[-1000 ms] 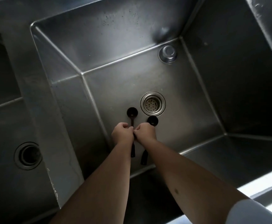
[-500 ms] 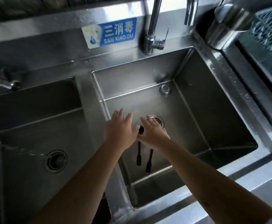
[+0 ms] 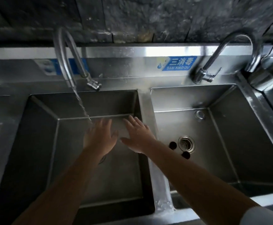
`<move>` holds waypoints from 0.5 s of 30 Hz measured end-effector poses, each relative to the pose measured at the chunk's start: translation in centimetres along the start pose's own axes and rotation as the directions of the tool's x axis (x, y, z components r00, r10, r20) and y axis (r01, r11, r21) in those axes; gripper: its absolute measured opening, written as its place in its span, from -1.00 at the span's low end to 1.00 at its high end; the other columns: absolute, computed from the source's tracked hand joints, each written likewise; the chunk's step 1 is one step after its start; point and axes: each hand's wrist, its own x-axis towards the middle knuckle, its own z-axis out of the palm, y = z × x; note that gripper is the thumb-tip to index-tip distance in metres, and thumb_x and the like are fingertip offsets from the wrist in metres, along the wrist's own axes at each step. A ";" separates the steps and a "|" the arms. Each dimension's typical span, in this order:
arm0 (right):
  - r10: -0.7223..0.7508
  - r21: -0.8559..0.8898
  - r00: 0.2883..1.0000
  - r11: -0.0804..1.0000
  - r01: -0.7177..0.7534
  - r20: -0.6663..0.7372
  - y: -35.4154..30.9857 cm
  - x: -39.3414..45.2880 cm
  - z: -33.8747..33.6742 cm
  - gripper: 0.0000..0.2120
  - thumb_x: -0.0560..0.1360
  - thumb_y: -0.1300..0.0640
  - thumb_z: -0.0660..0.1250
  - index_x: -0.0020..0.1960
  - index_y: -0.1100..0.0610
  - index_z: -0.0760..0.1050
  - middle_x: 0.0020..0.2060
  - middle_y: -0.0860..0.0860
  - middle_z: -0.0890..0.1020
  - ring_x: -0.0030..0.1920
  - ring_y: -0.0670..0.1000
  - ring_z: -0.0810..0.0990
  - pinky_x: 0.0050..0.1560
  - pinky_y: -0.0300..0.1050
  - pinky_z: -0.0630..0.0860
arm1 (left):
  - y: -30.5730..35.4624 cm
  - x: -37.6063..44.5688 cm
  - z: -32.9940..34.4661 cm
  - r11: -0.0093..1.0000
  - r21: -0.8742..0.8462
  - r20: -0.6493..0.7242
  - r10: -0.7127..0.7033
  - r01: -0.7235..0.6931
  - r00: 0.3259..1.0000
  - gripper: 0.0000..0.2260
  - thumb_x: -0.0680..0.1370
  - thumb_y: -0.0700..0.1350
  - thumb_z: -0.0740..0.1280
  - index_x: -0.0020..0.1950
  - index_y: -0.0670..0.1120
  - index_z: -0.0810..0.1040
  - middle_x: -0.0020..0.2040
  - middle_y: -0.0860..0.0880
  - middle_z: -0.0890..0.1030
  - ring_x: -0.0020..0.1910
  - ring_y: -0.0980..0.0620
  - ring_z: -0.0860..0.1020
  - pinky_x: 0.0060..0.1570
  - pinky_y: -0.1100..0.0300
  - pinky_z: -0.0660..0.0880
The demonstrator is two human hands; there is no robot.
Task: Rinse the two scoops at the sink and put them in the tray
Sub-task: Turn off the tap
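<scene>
while hands [image 3: 118,137] hover empty — scoops [image 3: 178,149] right, apart

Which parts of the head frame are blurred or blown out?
Head view: both hands, left hand and right hand, motion-smeared; left faucet ghosted; glare on the backsplash and basin divider; left basin dim; scoops only dark blobs by the drain.

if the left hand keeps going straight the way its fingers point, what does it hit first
Most likely the running water stream, which falls just past the left hand at its fingertips. Beyond that is the back wall of the left basin. Depth is hard to judge, so the open, empty hand may pass beside the stream.
</scene>
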 end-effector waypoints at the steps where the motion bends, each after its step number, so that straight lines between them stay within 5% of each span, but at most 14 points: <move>1: -0.025 0.002 1.000 1.000 0.025 0.000 -1.4 0.7 0.1 -0.30 0.51 -0.25 0.18 0.54 -0.02 0.04 0.57 0.04 0.08 0.55 0.11 0.00 0.48 0.22 0.11 | -1.1 -0.1 -0.5 1.000 -0.008 -0.012 -0.025 0.025 1.000 -0.50 0.49 0.21 0.18 0.37 0.00 0.34 0.36 -0.09 0.48 0.30 -0.15 0.46 0.15 -0.10 0.46; 6: -0.075 0.014 0.997 0.997 0.075 -0.007 -7.0 4.3 1.2 -0.40 0.56 -0.18 0.12 0.51 0.04 0.11 0.55 0.08 0.16 0.54 0.10 0.07 0.44 0.20 0.17 | -5.2 0.1 -2.0 0.994 -0.074 -0.039 -0.085 0.081 0.996 -0.48 0.50 0.18 0.21 0.40 -0.01 0.31 0.37 -0.07 0.46 0.33 -0.12 0.42 0.17 -0.10 0.44; 15: 0.058 0.047 0.997 0.997 -0.060 0.053 -11.7 8.9 2.1 -0.42 0.55 -0.07 0.01 0.55 0.02 0.07 0.55 0.05 0.18 0.53 0.07 0.13 0.45 0.14 0.21 | -10.7 3.0 -3.1 0.998 -0.042 -0.053 -0.059 0.057 0.997 -0.36 0.49 0.34 -0.02 0.46 0.01 0.24 0.48 -0.09 0.35 0.46 -0.11 0.28 0.31 -0.12 0.31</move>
